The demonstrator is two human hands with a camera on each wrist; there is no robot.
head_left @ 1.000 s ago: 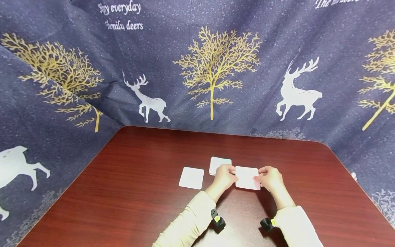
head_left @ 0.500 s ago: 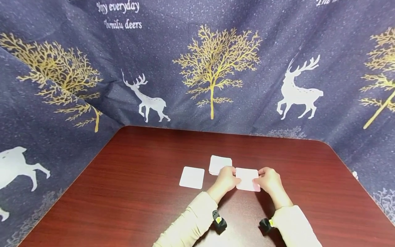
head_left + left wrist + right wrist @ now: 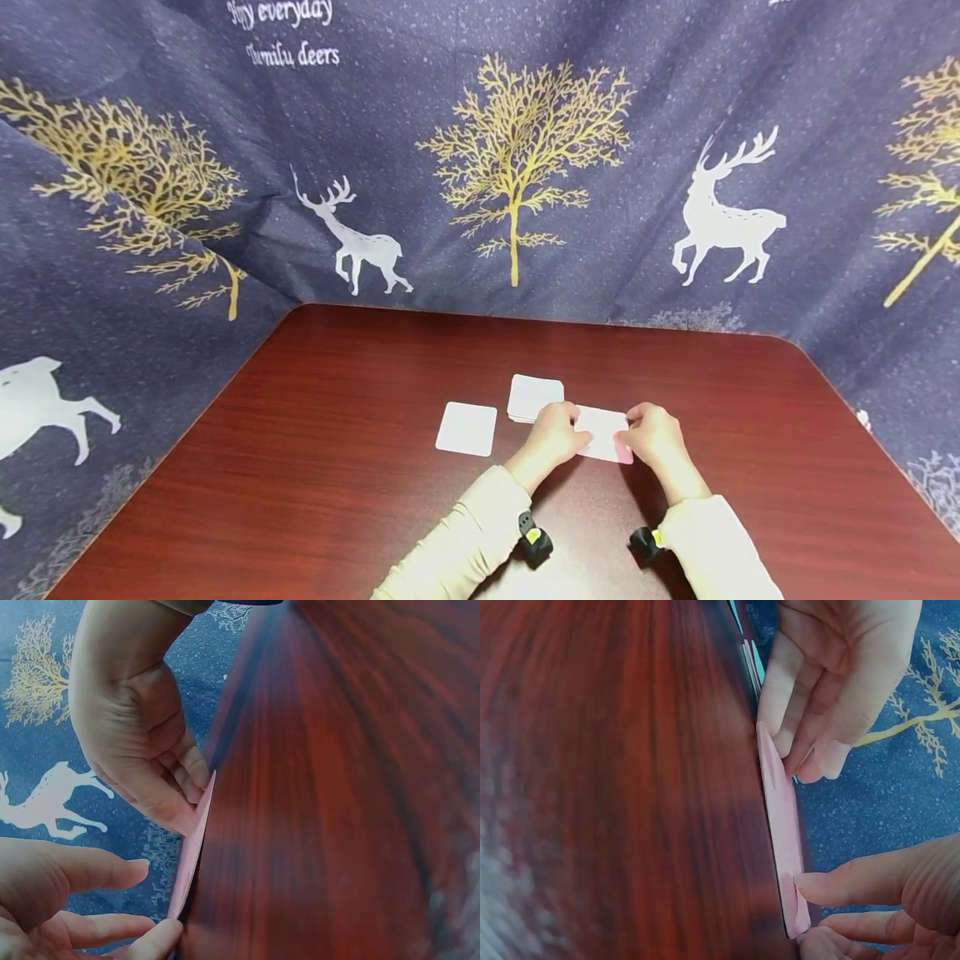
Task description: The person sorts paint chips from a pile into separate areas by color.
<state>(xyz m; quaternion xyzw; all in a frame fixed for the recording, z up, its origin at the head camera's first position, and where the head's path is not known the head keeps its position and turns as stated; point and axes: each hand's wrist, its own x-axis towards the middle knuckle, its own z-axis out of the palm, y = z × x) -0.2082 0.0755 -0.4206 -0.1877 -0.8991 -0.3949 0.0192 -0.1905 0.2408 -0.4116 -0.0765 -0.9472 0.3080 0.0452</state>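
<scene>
A square card (image 3: pixel 606 423), white from above and pinkish in the wrist views, lies between the two hands over the table; whether it is one card or more I cannot tell. My right hand (image 3: pixel 657 437) pinches its right edge, with the thumb on the upper face. At the left edge, fingertips of my left hand (image 3: pixel 553 433) touch the card, while the thumb (image 3: pixel 129 871) stands apart from it in both wrist views. Just behind the left hand sits a small stack of white cards (image 3: pixel 536 395), partly hidden by that hand.
Left of the stack, a single white card (image 3: pixel 467 428) lies flat on the reddish-brown wooden table (image 3: pixel 322 467). A dark blue cloth (image 3: pixel 465 200) with deer and trees hangs along the far and side edges. Dark bands with camera units (image 3: pixel 534 543) are on the wrists.
The left hand has shifted slightly right, and its thumb now overlaps more of the card in the head view. The right hand stays at the card's right edge.
</scene>
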